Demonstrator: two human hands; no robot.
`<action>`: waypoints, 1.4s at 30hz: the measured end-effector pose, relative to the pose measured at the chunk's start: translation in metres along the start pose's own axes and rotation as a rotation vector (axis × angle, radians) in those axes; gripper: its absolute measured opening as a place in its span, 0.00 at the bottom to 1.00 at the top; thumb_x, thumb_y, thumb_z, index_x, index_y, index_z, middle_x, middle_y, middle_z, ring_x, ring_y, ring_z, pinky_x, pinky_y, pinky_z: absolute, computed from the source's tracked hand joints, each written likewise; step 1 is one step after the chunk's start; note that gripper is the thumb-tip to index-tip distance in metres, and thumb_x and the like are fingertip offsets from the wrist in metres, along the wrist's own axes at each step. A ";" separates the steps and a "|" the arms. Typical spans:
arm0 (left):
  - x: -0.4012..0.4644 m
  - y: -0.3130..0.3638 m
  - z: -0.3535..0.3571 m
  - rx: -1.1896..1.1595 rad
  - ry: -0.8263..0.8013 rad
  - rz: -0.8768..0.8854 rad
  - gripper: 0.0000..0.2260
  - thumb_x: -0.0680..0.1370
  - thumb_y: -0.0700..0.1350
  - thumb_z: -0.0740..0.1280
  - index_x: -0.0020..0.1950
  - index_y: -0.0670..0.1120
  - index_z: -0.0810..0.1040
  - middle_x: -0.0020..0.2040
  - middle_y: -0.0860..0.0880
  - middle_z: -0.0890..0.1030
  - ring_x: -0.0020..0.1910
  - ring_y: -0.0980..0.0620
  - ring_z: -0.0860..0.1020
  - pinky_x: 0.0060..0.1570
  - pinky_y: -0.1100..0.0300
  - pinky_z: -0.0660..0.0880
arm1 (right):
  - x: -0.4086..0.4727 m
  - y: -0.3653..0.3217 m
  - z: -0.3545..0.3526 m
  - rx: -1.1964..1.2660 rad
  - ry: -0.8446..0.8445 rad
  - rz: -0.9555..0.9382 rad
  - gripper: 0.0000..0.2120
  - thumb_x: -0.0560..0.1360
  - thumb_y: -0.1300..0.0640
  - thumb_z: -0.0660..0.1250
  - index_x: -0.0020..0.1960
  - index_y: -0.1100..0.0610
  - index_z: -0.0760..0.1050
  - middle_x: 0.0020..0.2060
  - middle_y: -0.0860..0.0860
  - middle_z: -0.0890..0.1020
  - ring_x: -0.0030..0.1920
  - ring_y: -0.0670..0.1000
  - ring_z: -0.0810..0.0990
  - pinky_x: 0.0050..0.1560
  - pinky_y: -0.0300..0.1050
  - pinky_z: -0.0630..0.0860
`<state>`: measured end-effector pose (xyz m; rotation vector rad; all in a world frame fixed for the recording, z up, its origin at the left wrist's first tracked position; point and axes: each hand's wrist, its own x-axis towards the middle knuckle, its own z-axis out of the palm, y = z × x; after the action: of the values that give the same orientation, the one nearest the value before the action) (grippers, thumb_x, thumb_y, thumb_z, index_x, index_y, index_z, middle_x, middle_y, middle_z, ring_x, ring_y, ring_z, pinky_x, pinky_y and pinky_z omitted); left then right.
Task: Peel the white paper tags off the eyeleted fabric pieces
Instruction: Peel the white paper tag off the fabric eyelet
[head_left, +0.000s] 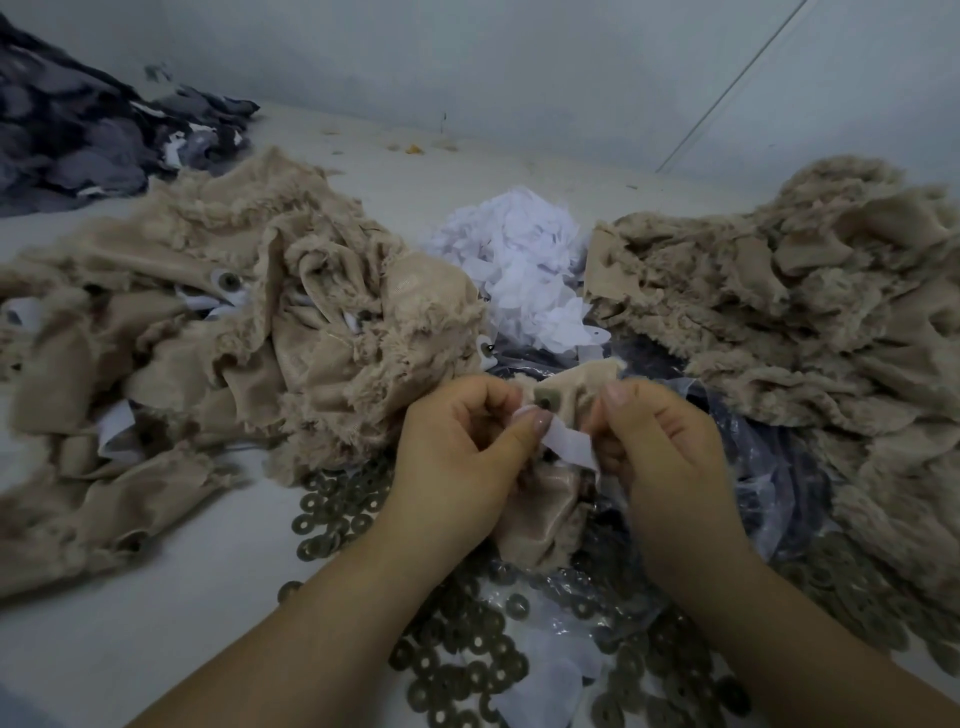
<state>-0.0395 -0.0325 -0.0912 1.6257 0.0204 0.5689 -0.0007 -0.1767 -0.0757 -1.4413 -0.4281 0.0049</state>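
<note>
Between both hands I hold a beige fabric piece (550, 499) with a metal eyelet (545, 401) near its top. My left hand (457, 457) pinches the fabric beside the eyelet, thumb on the end of a white paper tag (569, 448). My right hand (670, 447) grips the fabric's right side and the tag's other end. The tag stands partly lifted off the cloth. A pile of beige eyeleted pieces with white tags showing (234, 332) lies to the left. Another beige pile (789, 312) lies to the right.
A heap of loose white paper tags (524, 265) sits behind my hands. Several metal rings (467, 649) lie on a clear plastic bag (753, 467) under my wrists. Dark grey fabric (78, 124) is heaped at the far left. A pale wall (519, 62) closes the back.
</note>
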 end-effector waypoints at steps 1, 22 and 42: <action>0.000 0.000 0.000 0.064 0.007 0.050 0.05 0.74 0.42 0.73 0.39 0.48 0.79 0.33 0.47 0.80 0.30 0.55 0.77 0.31 0.63 0.75 | 0.001 0.000 0.000 0.097 0.018 0.108 0.20 0.76 0.47 0.67 0.42 0.65 0.75 0.34 0.61 0.76 0.34 0.58 0.71 0.37 0.49 0.71; -0.002 0.009 -0.004 0.223 -0.098 0.427 0.05 0.72 0.35 0.73 0.39 0.42 0.81 0.38 0.55 0.79 0.38 0.61 0.77 0.42 0.68 0.73 | 0.020 -0.018 -0.015 0.573 -0.200 1.027 0.18 0.59 0.60 0.75 0.48 0.64 0.84 0.43 0.58 0.81 0.42 0.52 0.76 0.69 0.44 0.62; -0.013 0.022 0.007 0.118 0.102 0.199 0.03 0.69 0.41 0.77 0.40 0.47 0.85 0.43 0.43 0.76 0.46 0.58 0.75 0.45 0.70 0.72 | -0.001 -0.007 0.005 0.240 -0.024 0.291 0.07 0.76 0.61 0.70 0.49 0.64 0.84 0.46 0.69 0.83 0.47 0.69 0.83 0.49 0.62 0.82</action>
<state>-0.0554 -0.0469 -0.0748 1.7230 -0.0328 0.8165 -0.0043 -0.1733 -0.0693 -1.2559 -0.2254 0.2988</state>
